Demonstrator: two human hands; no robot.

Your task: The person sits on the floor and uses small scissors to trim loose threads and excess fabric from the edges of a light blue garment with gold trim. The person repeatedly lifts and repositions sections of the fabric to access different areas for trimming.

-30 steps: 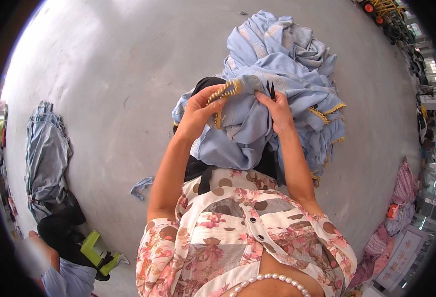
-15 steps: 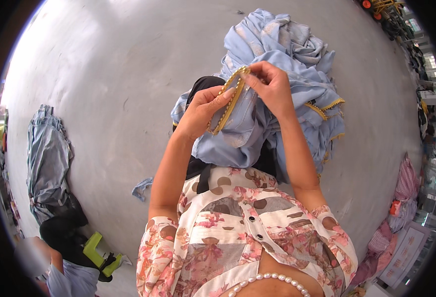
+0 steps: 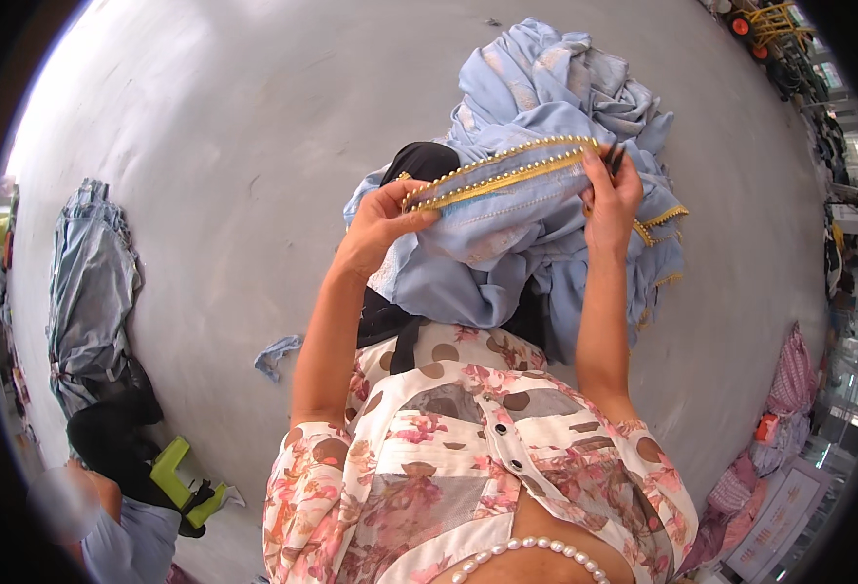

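Observation:
Between my hands a beaded gold trim [image 3: 507, 179] is drawn out along the edge of a light blue cloth [image 3: 492, 229]. My left hand [image 3: 387, 226] pinches the trim's left end between thumb and fingers. At the other end my right hand [image 3: 612, 193] grips the trimmed edge. A small dark pointed tool [image 3: 617, 156] sticks up from the right fingers; its kind is hard to make out. The cloth lies over my lap and runs into a big crumpled heap of the same blue fabric [image 3: 536, 92] in front, with more gold edging [image 3: 661, 226] on its right.
A blue-grey cloth bundle [image 3: 93, 282] lies at the left. Below it sits another person [image 3: 127, 535] beside a lime-green stool [image 3: 184, 477]. A cloth scrap [image 3: 277, 356] is on the grey floor [image 3: 234, 165]. Pink bundles [image 3: 789, 370] and a wheeled yellow frame [image 3: 770, 24] stand at the right.
My hands have moved apart, the right one going right and slightly down. The trim, folded in a narrow loop before, is now stretched out sideways. The dark tool in the right hand now shows.

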